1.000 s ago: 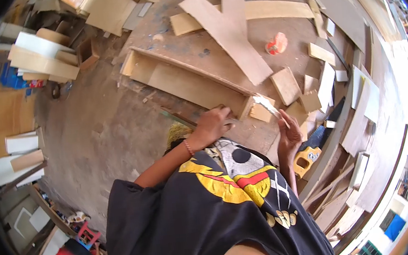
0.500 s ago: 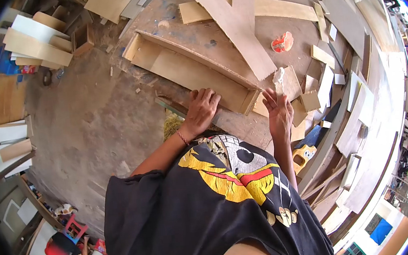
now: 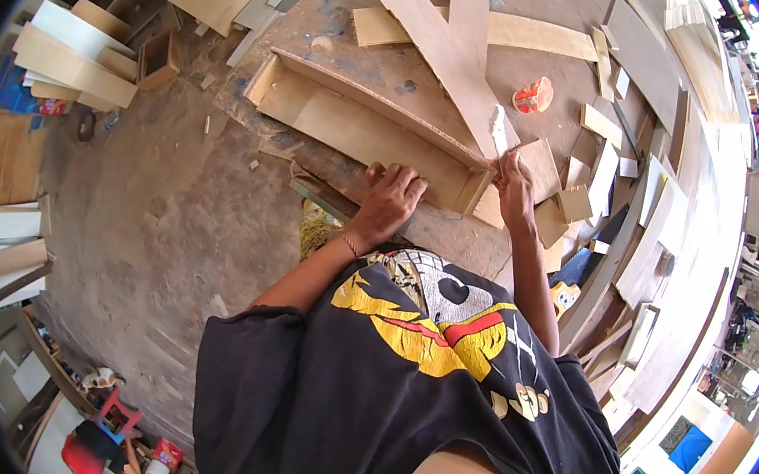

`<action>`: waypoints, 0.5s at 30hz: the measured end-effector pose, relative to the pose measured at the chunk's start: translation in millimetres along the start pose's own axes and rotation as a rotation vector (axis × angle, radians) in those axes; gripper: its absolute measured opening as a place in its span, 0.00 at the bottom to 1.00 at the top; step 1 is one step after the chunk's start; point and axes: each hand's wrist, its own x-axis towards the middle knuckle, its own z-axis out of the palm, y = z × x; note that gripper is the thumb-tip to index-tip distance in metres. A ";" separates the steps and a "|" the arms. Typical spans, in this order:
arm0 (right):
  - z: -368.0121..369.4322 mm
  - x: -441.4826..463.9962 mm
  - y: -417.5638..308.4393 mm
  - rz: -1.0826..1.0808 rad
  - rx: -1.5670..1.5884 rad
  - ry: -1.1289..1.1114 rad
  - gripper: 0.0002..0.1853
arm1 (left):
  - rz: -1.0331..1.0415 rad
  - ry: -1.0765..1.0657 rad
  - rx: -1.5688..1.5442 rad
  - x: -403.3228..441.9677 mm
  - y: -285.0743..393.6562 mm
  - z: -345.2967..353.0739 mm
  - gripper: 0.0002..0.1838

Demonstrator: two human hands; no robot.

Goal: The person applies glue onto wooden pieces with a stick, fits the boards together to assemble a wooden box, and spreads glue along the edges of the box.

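Observation:
A long, shallow wooden box (image 3: 366,101) lies open side up on the work surface, running from upper left to its right corner near my right hand. My left hand (image 3: 390,201) has its fingers curled over the box's near wall. My right hand (image 3: 515,189) is closed round a thin stick (image 3: 499,131) whose upper end is coated in white paste. Its fingers are at the right corner of the box; whether they touch it is unclear. An orange-and-white container (image 3: 532,96) stands beyond the stick.
Flat boards (image 3: 444,57) lie crossed behind the box. Wood offcuts (image 3: 575,203) and a partly hidden saw (image 3: 574,267) are at the right. Stacked boards (image 3: 75,65) stand upper left. Another person (image 3: 90,457) in red and black is at the lower left.
My left hand has moved up onto the box's near wall. My right hand has shifted up beside the box's right corner, and the stick has turned from slanting left to nearly upright.

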 end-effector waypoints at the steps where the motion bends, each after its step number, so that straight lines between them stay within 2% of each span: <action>1: -0.6 2.0 -0.2 0.030 -0.039 0.021 0.22 | 0.002 -0.010 -0.023 0.9 0.0 2.0 0.15; 5: 3.1 7.6 -9.0 0.044 -0.038 0.058 0.22 | 0.035 -0.037 -0.019 7.5 2.8 -0.4 0.17; 8: -1.9 12.3 -10.2 0.080 -0.132 -0.017 0.23 | 0.067 0.032 0.010 11.5 2.5 2.8 0.20; 11: 2.2 12.9 -17.6 0.111 -0.188 0.001 0.24 | 0.057 -0.025 0.017 11.5 -0.2 4.1 0.23; 15: -1.7 18.8 -17.7 0.103 -0.253 -0.094 0.25 | 0.046 -0.080 0.031 12.3 -0.7 2.4 0.25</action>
